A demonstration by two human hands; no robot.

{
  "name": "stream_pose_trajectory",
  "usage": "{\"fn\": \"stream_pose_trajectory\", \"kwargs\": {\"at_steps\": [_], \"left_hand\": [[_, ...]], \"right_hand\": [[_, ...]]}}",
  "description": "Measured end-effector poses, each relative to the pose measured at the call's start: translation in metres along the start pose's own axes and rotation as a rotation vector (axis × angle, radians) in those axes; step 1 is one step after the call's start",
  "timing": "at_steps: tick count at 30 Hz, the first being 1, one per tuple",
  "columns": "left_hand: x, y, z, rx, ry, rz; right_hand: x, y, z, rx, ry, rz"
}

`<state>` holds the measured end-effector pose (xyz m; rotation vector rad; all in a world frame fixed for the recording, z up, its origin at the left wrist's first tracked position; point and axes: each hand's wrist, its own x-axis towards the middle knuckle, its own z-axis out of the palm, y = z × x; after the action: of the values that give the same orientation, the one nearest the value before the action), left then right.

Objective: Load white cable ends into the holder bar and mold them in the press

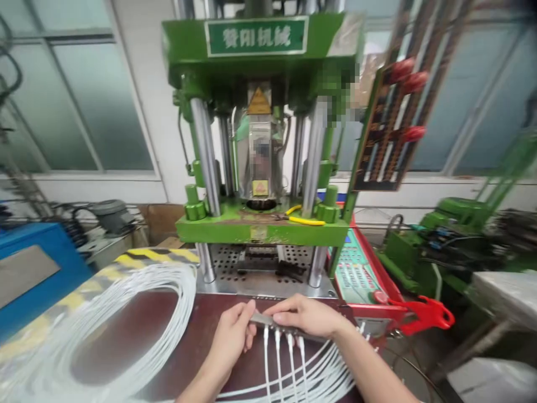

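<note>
A narrow grey metal bar (260,319) is held level between both hands above the dark red tabletop (235,364). My left hand (230,336) is closed on its left end, thumb on top. My right hand (310,316) lies over the middle and right of the bar, fingers curled on its upper face and hiding much of it. Several white cables (293,366) run from the bar's near edge toward me, their white plug ends at the metal. More white cables (331,372) curve across the table below my right forearm.
A green press (260,232) stands straight ahead, with yellow-handled pliers (306,220) on its plate. On the left lies a large coil of white cable (187,302). A red-framed control panel (356,268) and a red handle-like part (428,314) are at the right.
</note>
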<state>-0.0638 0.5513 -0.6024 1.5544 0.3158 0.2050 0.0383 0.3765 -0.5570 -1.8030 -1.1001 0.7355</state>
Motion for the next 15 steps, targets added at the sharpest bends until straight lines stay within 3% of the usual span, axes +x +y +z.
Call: {"fn": "stream_pose_trajectory", "kwargs": {"at_steps": [4,6,10,15], "left_hand": [[0.019,0.006,-0.012,-0.086,0.0,-0.066],[0.032,0.007,-0.019,-0.121,0.024,-0.082],[0.067,0.011,-0.035,-0.181,0.074,-0.124],[0.132,0.018,-0.04,-0.132,0.159,-0.128]], "right_hand": [[-0.001,0.005,-0.015,0.16,-0.062,0.187],[0.002,0.015,-0.024,0.241,-0.014,0.279],[0.026,0.038,-0.038,0.37,0.259,0.287],[0.078,0.061,-0.053,0.341,0.549,0.273]]}}
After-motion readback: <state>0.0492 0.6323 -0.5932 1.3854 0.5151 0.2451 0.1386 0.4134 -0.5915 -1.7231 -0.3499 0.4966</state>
